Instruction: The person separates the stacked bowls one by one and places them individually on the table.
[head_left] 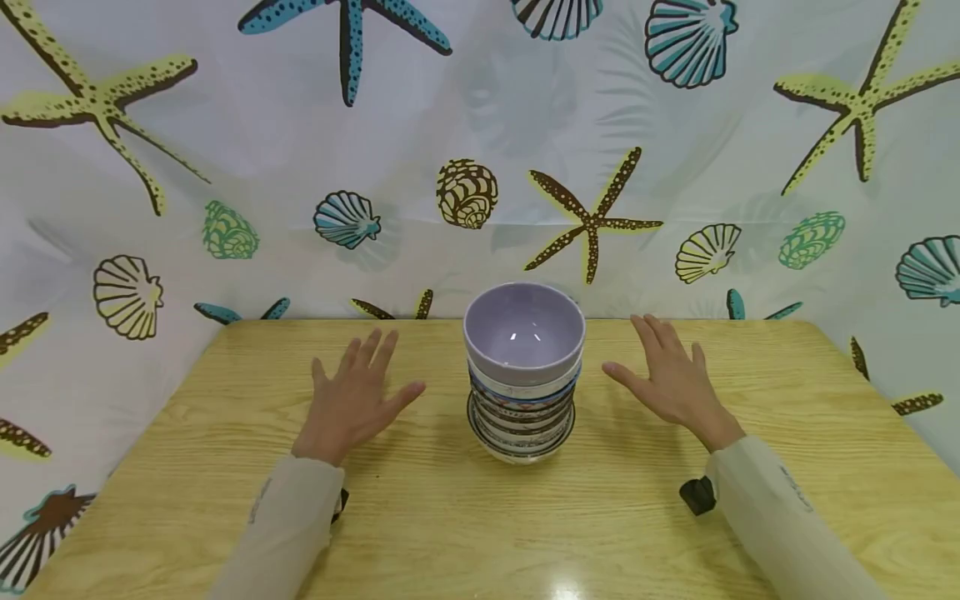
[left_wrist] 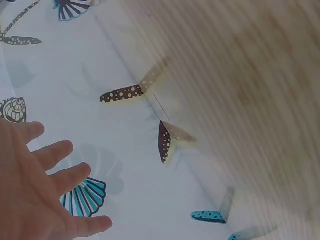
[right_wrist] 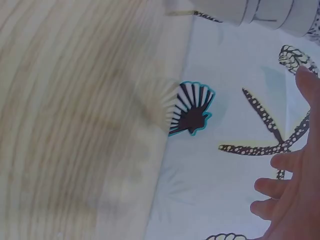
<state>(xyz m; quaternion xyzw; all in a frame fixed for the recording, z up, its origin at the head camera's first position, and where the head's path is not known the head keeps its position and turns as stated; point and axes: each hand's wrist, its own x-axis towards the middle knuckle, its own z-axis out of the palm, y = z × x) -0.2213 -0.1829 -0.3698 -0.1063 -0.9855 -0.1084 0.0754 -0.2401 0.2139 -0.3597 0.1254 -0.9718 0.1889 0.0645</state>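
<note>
A stack of several bowls point(head_left: 523, 417) stands upright in the middle of the wooden table, topped by a plain lavender bowl point(head_left: 525, 329). Below it the bowls have patterned bands, and the lowest rim flares wider. To the left of the stack is my left hand point(head_left: 352, 404), fingers spread and thumb toward the bowls, touching none of them. My right hand point(head_left: 675, 379) is on the other side, likewise spread and apart from the stack. In the right wrist view, part of the bowl stack point(right_wrist: 272, 15) shows at the top edge; the left wrist view holds no bowl.
A pale cloth point(head_left: 405, 267) printed with starfish and shells hangs behind and beside the wooden table point(head_left: 465, 533). The table's far edge lies just behind the stack. A small black piece point(head_left: 698, 496) sits at the right sleeve's cuff.
</note>
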